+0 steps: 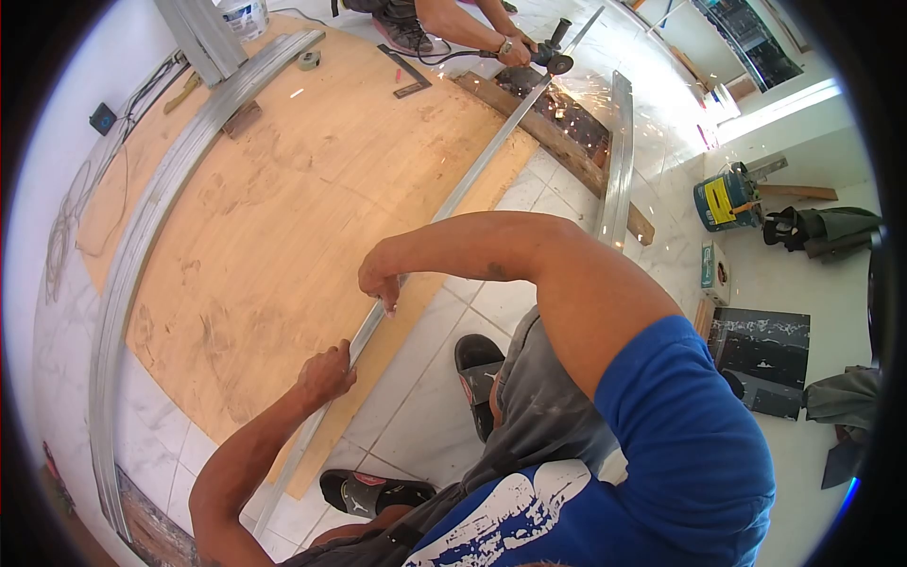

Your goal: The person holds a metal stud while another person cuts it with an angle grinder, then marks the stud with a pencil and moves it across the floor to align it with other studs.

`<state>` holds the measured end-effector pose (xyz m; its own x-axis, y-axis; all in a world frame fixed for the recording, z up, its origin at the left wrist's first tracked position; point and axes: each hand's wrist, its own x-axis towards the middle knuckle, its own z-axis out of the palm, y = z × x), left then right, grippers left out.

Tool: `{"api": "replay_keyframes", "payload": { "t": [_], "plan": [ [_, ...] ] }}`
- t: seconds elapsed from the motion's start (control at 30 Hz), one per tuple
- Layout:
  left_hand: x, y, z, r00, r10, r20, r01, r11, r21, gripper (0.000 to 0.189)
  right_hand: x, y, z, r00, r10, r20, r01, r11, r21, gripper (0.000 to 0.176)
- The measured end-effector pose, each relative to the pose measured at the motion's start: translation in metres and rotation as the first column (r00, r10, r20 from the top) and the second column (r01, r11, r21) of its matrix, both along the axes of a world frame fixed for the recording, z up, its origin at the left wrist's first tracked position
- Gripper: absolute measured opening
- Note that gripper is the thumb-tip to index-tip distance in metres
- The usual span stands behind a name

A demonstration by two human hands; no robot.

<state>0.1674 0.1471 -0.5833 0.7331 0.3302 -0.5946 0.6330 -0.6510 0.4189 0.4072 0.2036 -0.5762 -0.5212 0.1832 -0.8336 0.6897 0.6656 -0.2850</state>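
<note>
A long, thin metal bar [463,186] runs diagonally across the plywood sheet [236,312]. My left hand [326,378] is closed around its nearer part. Farther along, my right hand [383,274] grips the same bar from above, with fingers bent over it. At the bar's far end, a co-worker's hands hold an angle grinder [553,59] against the metal, and sparks spray to the right and downward. A wooden plank [539,123] lies under the bar near the grinder.
Long metal channels [142,246] curve along the left side, and another metal channel [619,161] lies at right. A carpenter's square [411,87] and a tape measure [309,60] rest on the plywood. A green bucket [723,200] stands on the tiled floor at right.
</note>
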Motion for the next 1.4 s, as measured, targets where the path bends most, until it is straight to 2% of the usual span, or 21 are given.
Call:
{"api": "replay_keyframes", "payload": {
  "t": [0.83,1.23,1.33,1.4],
  "plan": [
    [0.000,0.000,0.000,1.000,-0.006,-0.015,0.006,1.000,0.010,0.041,-0.002,-0.003,0.017,0.999,-0.022,0.035,0.022,1.000,-0.006,0.059],
    [0.000,0.000,0.001,1.000,-0.010,-0.014,0.010,1.000,0.018,0.041,-0.004,-0.001,0.012,0.999,-0.015,0.039,0.016,1.000,-0.014,0.060],
    [0.000,-0.002,0.003,1.000,-0.002,-0.028,0.002,1.000,0.022,0.041,-0.002,0.000,0.002,1.000,0.004,-0.014,-0.005,1.000,-0.006,0.059],
    [0.000,-0.001,0.002,1.000,-0.008,-0.020,0.009,1.000,0.021,0.044,-0.004,0.001,0.000,0.999,0.032,0.029,-0.032,0.999,-0.007,0.059]
  ]
}}
